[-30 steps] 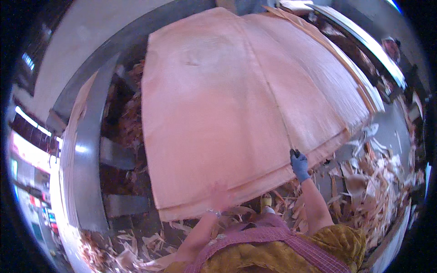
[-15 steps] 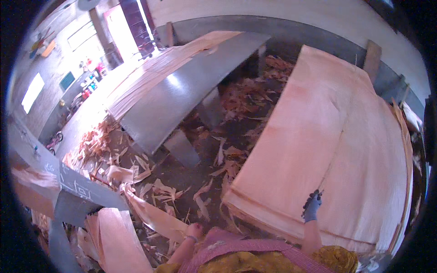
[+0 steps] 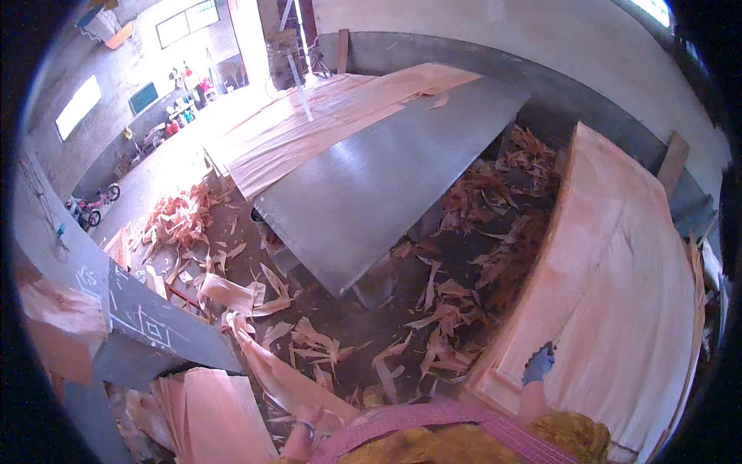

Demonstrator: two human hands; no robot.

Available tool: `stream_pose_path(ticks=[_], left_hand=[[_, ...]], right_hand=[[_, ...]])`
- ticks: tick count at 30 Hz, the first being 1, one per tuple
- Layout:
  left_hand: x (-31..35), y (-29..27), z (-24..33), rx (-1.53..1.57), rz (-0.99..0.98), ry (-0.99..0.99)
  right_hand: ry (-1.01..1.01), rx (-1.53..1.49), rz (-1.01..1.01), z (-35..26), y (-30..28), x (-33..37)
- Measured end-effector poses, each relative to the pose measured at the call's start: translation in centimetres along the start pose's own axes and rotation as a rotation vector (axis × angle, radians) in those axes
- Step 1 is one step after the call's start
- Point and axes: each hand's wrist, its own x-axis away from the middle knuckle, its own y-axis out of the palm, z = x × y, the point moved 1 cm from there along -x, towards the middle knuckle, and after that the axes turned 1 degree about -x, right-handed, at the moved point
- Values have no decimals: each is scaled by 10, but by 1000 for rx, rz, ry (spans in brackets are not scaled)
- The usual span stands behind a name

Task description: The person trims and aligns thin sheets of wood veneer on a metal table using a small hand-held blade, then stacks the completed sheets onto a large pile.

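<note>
My right hand (image 3: 539, 363), in a grey-blue glove with dark patches, is over the near part of a large stack of pale pinkish wood veneer sheets (image 3: 618, 286). Its fingers look stretched out, and nothing shows in them. A thin crack runs along the top sheet ahead of it. My left hand (image 3: 309, 416), bare and with a band at the wrist, is low in the view beside a long loose veneer strip (image 3: 290, 379). Its fingers are too blurred to read.
A grey metal-topped table (image 3: 386, 185), partly covered by veneer sheets (image 3: 317, 147), stands ahead. Veneer scraps (image 3: 317, 340) litter the floor. At the left are a grey machine frame (image 3: 162, 325) and a pile of veneer pieces (image 3: 212, 406). A bright doorway (image 3: 247, 39) opens at the back.
My view has turned left, so the table and the veneer stack appear farther right. My right hand remains over the stack, now nearer its left edge. My left hand is lower in the view.
</note>
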Motion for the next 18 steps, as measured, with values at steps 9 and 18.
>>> stream_pose_path(ticks=[9, 18], left_hand=[[-179, -61, 252, 438, 171, 349], [-287, -31, 544, 612, 51, 401]], right_hand=[[-41, 1659, 162, 16, -64, -25], [-207, 1580, 119, -50, 57, -234]])
